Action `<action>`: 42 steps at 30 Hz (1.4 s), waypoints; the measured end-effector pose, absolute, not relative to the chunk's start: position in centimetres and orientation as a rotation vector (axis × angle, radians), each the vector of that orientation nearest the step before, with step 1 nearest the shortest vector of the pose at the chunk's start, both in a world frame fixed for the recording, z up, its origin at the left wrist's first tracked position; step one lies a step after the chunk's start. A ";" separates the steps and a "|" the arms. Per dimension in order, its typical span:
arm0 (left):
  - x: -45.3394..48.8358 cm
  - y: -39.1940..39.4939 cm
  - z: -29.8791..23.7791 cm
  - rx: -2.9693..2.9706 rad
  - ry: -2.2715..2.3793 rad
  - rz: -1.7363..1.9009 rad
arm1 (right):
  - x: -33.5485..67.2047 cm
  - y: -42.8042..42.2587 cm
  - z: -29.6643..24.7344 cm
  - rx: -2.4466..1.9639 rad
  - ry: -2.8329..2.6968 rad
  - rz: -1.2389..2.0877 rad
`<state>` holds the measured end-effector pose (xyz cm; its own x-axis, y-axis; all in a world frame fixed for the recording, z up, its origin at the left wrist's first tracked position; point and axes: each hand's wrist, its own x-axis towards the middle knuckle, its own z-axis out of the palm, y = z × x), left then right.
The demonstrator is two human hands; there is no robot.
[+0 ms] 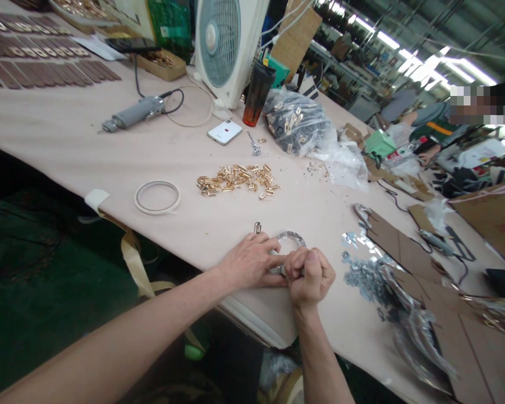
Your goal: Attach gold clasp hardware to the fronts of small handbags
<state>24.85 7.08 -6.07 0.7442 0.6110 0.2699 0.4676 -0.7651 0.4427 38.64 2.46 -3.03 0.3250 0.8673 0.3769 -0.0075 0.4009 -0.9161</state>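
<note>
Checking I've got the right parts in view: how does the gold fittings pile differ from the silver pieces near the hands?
The gold fittings form a compact heap of separate links, while the silver pieces spread in a looser strip, too small to make out singly. The gold fittings sit on open tabletop well away from the hands; the silver pieces lie just beside the right hand, next to crumpled plastic. Both are small loose metal hardware on the same table.

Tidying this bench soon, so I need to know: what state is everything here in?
Left hand: lying over the chain
Right hand: fingers curled, pinching the chain
Chain: curved in an arc, partly hidden
Gold fittings: loose, scattered in a pile
Tape roll: lying flat
Phone: lying flat, back up
Tumbler: upright, lid on
Rotary tool: lying down, cord attached
</note>
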 end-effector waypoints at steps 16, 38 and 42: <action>24.5 7.0 -5.7 2.576 0.836 0.598 | 37.5 1.2 -2.5 -0.899 -1.234 0.691; 24.7 7.1 -6.1 2.582 0.840 0.609 | 38.3 2.9 -0.9 -0.914 -1.003 0.705; 24.8 7.1 -6.0 2.565 0.876 0.607 | 38.1 3.0 -1.3 -0.952 -1.069 0.793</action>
<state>24.83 7.05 -6.00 0.7154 0.6410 0.2780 0.4854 -0.7422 0.4622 38.08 3.02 -1.32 0.2946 0.8886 0.3517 -0.0787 0.3893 -0.9177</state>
